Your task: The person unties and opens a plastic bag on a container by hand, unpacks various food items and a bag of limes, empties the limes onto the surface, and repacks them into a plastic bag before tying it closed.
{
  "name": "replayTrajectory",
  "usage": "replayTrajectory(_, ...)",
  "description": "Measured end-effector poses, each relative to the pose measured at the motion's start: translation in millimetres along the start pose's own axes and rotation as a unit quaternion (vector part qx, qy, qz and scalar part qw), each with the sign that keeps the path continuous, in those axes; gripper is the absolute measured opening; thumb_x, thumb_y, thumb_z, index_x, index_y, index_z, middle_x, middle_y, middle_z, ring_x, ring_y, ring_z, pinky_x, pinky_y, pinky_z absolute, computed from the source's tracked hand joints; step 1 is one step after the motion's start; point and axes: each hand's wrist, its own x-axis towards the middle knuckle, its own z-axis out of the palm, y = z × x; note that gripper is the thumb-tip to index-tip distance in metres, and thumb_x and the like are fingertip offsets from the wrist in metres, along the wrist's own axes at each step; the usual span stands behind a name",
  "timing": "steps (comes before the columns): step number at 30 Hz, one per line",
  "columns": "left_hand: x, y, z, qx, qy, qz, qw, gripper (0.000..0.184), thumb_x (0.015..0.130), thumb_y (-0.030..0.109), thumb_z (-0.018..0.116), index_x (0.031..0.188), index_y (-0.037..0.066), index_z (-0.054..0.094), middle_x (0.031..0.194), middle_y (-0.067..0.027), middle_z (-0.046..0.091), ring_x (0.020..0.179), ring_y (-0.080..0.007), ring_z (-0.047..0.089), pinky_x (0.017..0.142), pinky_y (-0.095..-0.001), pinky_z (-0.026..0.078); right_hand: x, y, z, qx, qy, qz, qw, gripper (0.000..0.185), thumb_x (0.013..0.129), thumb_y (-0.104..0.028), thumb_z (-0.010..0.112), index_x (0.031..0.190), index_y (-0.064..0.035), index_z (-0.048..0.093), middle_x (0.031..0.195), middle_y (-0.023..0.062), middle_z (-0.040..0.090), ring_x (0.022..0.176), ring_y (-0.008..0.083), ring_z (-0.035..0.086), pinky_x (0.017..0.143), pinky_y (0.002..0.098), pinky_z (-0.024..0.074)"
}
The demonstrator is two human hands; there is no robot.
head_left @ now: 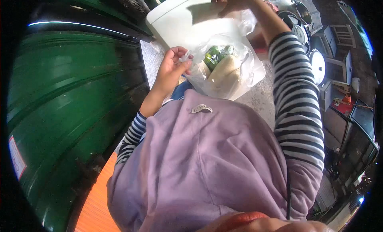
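Note:
A clear plastic bag [248,66] stands gaping in front of my body on a white plastic surface [191,30]. Inside it are green vegetables [215,56] under a shiny film and pale beige, rounded pieces [225,76] whose kind I cannot make out. My left hand [172,70] pinches the bag's left rim between thumb and fingers. Beyond the bag, at the top edge of the view, my right hand [235,3] reaches over the white surface with its fingers curled. Something dark is at those fingertips, partly cut off and too unclear to name.
A green ribbed metal wall [79,84] runs close along my left. On the right are metal pots [303,12], a round white lid [317,66] and grey crates or shelves [337,64]. An orange surface [97,196] lies at lower left.

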Motion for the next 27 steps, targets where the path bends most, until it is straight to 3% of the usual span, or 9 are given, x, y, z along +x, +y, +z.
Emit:
replayTrajectory(2,-2.4,2.0,1.9,-0.001,0.005,0.001,1.0,0.036,0.093,0.002,0.06,0.126,0.004,0.045,0.117,-0.0095,0.057,0.1,-0.0127,0.056,0.075,-0.026,0.049,9.9,-19.9,37.4,0.001,0.006,0.102,0.995,0.062,0.065,-0.031,0.086,0.121,-0.0166,0.061,0.115,0.0098,0.068,0.103,0.0283,0.065,0.089,0.0408,0.0512)
replayTrajectory(10,-3.1,11.9,8.5,0.001,-0.01,-0.021,1.0,0.039,0.094,0.005,0.062,0.127,0.005,0.043,0.113,-0.0089,0.057,0.085,-0.0112,0.056,0.072,-0.0234,0.047,28.9,-9.9,92.4,0.006,0.024,0.071,0.997,0.067,0.066,-0.029,0.085,0.126,-0.0196,0.057,0.116,0.0097,0.068,0.105,0.0317,0.064,0.09,0.0421,0.0503)
replayTrajectory(15,5.1,9.8,11.2,0.006,-0.037,-0.011,0.999,0.04,0.093,0.002,0.062,0.128,0.004,0.041,0.116,-0.0107,0.055,0.09,-0.0108,0.057,0.071,-0.0248,0.051,24.6,-29.8,102.5,-0.027,-0.026,0.115,0.993,0.076,0.067,-0.03,0.084,0.135,-0.0237,0.053,0.115,0.0103,0.069,0.105,0.0322,0.064,0.091,0.0447,0.0497)
replayTrajectory(18,4.7,10.1,10.1,-0.003,-0.043,0.0,0.999,0.04,0.093,0.001,0.061,0.127,0.003,0.042,0.117,-0.0111,0.055,0.09,-0.0109,0.058,0.07,-0.0243,0.051,7.8,-32.2,99.9,-0.1,0.286,-0.023,0.953,0.059,0.072,-0.027,0.082,0.128,-0.0219,0.061,0.11,0.0088,0.07,0.1,0.0301,0.066,0.087,0.0444,0.0505)
replayTrajectory(20,7.8,11.3,9.7,0.0,-0.04,0.008,0.999,0.039,0.092,0.0,0.061,0.127,0.003,0.042,0.117,-0.0113,0.055,0.09,-0.0109,0.058,0.07,-0.024,0.051,-30.9,-73.4,40.2,0.003,0.251,-0.06,0.966,0.036,0.08,-0.025,0.077,0.115,-0.0183,0.069,0.107,0.0075,0.072,0.093,0.0254,0.067,0.08,0.0398,0.0522)
replayTrajectory(22,8.5,11.9,10.7,0.017,-0.029,0.008,0.999,0.04,0.092,-0.002,0.061,0.126,0.003,0.043,0.116,-0.0114,0.055,0.09,-0.0109,0.058,0.069,-0.0237,0.051,-83.0,-161.1,-4.1,0.105,0.073,0.038,0.991,0.024,0.088,-0.029,0.072,0.107,-0.0145,0.074,0.101,0.0065,0.073,0.086,0.0166,0.065,0.076,0.031,0.0524)
replayTrajectory(24,9.6,13.0,17.5,0.0,-0.035,0.012,0.999,0.04,0.091,-0.002,0.061,0.126,0.003,0.043,0.117,-0.0114,0.054,0.088,-0.0106,0.058,0.068,-0.0236,0.051,-90.8,-167.5,32.6,0.229,-0.056,-0.105,0.966,0.019,0.089,-0.023,0.069,0.106,-0.0153,0.074,0.1,0.0046,0.073,0.086,0.0207,0.068,0.076,0.0333,0.0536)
replayTrajectory(26,12.1,13.9,22.2,-0.008,-0.049,0.019,0.999,0.041,0.091,-0.002,0.061,0.126,0.003,0.043,0.118,-0.0112,0.053,0.086,-0.0102,0.059,0.067,-0.0234,0.051,-79.2,-160.4,92.2,-0.138,-0.107,-0.092,0.98,0.019,0.092,-0.017,0.059,0.104,-0.0146,0.073,0.104,0.0048,0.073,0.091,0.0254,0.07,0.078,0.0355,0.0555)
replayTrajectory(27,13.0,11.3,22.9,-0.009,-0.055,0.022,0.998,0.041,0.09,-0.002,0.062,0.126,0.003,0.043,0.118,-0.0111,0.052,0.085,-0.01,0.059,0.067,-0.0233,0.051,-78.9,-150.2,110.3,-0.153,-0.1,0.039,0.982,0.019,0.091,-0.015,0.059,0.1,-0.0097,0.074,0.104,0.0079,0.073,0.092,0.0273,0.071,0.08,0.0375,0.0559)
